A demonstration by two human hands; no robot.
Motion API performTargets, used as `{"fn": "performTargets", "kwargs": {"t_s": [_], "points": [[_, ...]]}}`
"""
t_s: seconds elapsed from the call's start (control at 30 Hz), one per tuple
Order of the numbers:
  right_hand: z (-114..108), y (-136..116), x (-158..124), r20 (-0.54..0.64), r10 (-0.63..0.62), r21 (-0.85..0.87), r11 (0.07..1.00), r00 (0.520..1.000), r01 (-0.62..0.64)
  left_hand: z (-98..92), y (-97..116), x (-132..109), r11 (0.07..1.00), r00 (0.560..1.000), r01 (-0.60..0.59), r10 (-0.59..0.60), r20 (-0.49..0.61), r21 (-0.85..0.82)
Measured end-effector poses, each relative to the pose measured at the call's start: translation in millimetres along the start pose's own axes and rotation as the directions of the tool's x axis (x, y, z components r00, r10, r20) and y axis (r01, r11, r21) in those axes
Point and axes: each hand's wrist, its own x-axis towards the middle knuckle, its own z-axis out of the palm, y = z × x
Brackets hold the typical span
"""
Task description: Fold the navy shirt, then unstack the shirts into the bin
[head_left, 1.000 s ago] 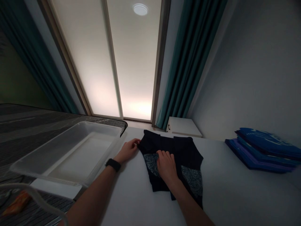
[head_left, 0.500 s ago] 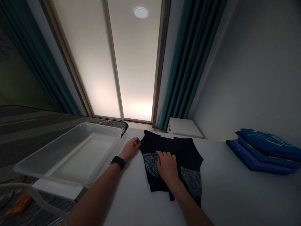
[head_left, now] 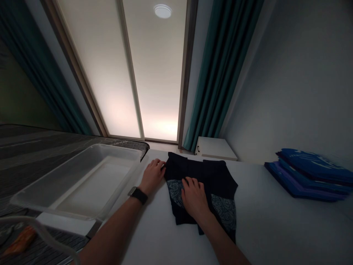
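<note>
A dark navy garment (head_left: 217, 178) with pale patterned panels lies spread on the white table (head_left: 275, 228). My left hand (head_left: 152, 175), with a black watch on its wrist, rests at the garment's left edge, its fingers curled onto the cloth there. My right hand (head_left: 194, 197) lies flat on the middle of the garment, fingers stretched out and pressing the cloth down beside a patterned panel.
A clear plastic bin (head_left: 79, 180) stands to the left on a dark striped surface. A stack of folded blue and purple clothes (head_left: 309, 175) sits at the right. A small white cabinet (head_left: 215, 149) stands behind the table, below teal curtains and a lit window.
My left hand has slid a little along the garment's left edge and turned flatter. My right hand stays pressed on the cloth.
</note>
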Motion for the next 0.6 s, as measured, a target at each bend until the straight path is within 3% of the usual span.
{"fn": "performTargets", "kwargs": {"t_s": [0.13, 0.33, 0.6], "points": [[-4.2, 1.2, 0.0, 0.013, -0.004, 0.015, 1.000, 1.000, 0.004, -6.4, 27.1, -18.2, 0.996, 0.992, -0.058, 0.050, 0.115, 0.064], [-6.8, 5.8, 0.5, 0.013, 0.009, 0.038, 0.999, 1.000, -0.010, 4.4, 51.5, -38.9, 0.990, 0.948, -0.057, 0.014, 0.319, 0.128], [-2.4, 8.6, 0.5, 0.008, 0.010, 0.039, 0.999, 1.000, -0.010, 4.3, 38.0, -32.5, 0.994, 0.962, -0.087, 0.067, 0.265, 0.065]]}}
